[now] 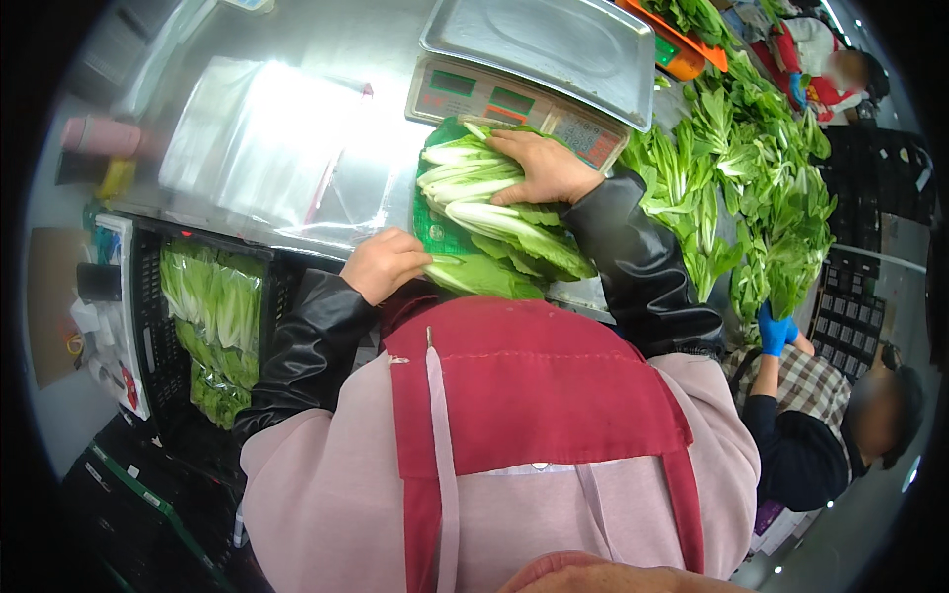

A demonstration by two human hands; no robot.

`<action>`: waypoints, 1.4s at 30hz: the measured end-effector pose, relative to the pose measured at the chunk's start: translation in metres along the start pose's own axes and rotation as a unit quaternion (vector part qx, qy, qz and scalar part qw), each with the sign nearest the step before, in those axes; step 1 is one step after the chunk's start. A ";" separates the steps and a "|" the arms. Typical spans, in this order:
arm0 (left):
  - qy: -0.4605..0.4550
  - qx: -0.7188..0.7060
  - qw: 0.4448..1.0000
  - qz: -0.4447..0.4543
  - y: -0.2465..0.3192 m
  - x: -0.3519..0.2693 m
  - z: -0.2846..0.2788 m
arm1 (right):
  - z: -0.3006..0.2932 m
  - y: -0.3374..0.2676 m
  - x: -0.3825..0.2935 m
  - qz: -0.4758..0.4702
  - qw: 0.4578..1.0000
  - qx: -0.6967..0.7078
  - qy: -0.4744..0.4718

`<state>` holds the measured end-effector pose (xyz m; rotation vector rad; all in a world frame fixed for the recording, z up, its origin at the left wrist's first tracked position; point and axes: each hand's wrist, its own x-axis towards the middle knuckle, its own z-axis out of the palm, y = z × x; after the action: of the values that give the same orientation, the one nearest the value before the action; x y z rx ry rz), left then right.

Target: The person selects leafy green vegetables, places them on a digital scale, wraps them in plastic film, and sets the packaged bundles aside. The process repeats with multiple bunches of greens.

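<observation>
A bunch of leafy greens with white stalks [474, 178] lies on a green plastic basket or tray [437, 231] at the table's front edge. My right hand [545, 169] rests over the bunch, its fingers spread along the stalks. Nearer my body, my left hand [389, 263] pinches the stalk end of a single leafy green [482, 276], whose leaf trails to the right. Just beyond the bunch stands a digital scale [474, 93] with a bare metal weighing pan [537, 55]; the bunch hides part of its lower panel.
A stack of clear plastic bags [252, 141] lies on the metal table [385, 37]. Bagged greens fill a black crate [152, 311] at left, near a pink bottle [100, 137]. Loose greens [778, 185] spread rightward beside an orange scale [689, 63]. A gloved co-worker [801, 415] works at right; another person [823, 67] is farther off.
</observation>
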<state>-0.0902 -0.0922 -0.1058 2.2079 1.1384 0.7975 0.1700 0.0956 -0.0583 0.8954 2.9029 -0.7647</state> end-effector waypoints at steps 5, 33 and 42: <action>0.068 0.023 0.997 0.011 0.010 0.028 0.021 | -0.012 -0.007 0.008 0.038 0.997 0.057 -0.039; 0.034 0.076 0.995 0.051 0.017 0.059 0.041 | 0.033 -0.039 -0.042 0.012 0.994 0.108 0.029; 0.076 0.059 0.994 0.047 0.017 0.063 0.043 | 0.022 0.001 0.025 0.198 0.978 -0.020 -0.055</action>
<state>-0.0210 -0.0555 -0.1073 2.3462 1.1870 0.9755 0.1471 0.0991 -0.0819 1.3213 2.5129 -0.6906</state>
